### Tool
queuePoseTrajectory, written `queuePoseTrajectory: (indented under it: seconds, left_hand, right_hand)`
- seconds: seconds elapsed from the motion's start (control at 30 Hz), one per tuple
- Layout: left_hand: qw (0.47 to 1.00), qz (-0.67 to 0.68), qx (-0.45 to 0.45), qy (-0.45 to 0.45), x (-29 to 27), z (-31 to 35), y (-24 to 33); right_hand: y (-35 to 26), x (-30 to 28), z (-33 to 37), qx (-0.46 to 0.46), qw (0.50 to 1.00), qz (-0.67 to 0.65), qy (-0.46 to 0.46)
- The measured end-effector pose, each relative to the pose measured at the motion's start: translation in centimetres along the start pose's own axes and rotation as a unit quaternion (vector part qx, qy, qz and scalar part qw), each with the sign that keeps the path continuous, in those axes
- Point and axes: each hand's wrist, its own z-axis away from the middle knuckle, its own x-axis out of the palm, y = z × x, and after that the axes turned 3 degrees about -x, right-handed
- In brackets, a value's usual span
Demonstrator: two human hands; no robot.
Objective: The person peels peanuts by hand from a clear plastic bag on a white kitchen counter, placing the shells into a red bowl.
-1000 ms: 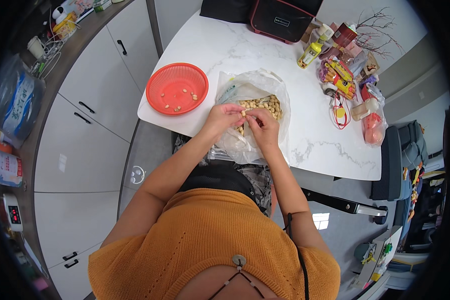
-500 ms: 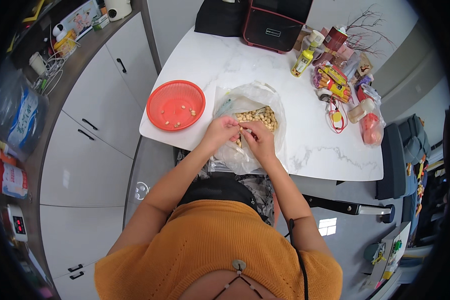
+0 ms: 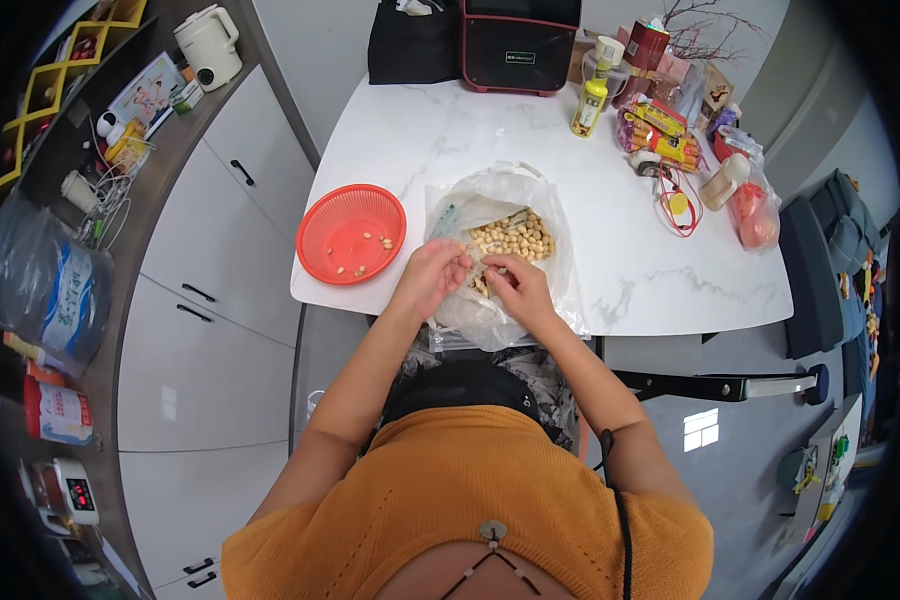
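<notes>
My left hand [image 3: 432, 279] and right hand [image 3: 523, 288], fingers bent, hover over the open bag [image 3: 482, 329], probably to keep its nuts [image 3: 515, 240] within reach; I cannot tell whether either grips anything. The red basket [image 3: 345, 225] at left holds a few.

Wearing an orange top [image 3: 470, 480] at a white table [image 3: 670, 290]. Holding the left hand [image 3: 435, 280] and the right hand [image 3: 518, 287] close together, fingers bent, over an open plastic bag [image 3: 560, 262] of nuts [image 3: 515, 238]. Too small to make out anything between the fingertips. Having a red basket [image 3: 345, 215] with a few nuts left of the bag, and facing a yellow bottle [image 3: 589, 105] near a black machine [image 3: 519, 50].
</notes>
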Motion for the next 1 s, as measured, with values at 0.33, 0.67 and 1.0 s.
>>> queuePoseTrajectory:
  seconds: [0.33,0.67,1.0]
  left_hand:
    - [1.0,-0.015,-0.012,0.019,1.1,0.3,0.0]
    - [1.0,0.009,-0.013,0.01,0.6,-0.1,-0.2]
    - [1.0,-0.016,-0.009,0.011,0.5,0.0,-0.2]
  right_hand:
    - [0.6,-0.2,0.0,0.036,0.999,-0.021,-0.004]
    - [0.7,-0.2,-0.1,0.032,0.999,-0.013,-0.006]
    - [1.1,0.0,-0.1,0.041,0.999,-0.019,-0.001]
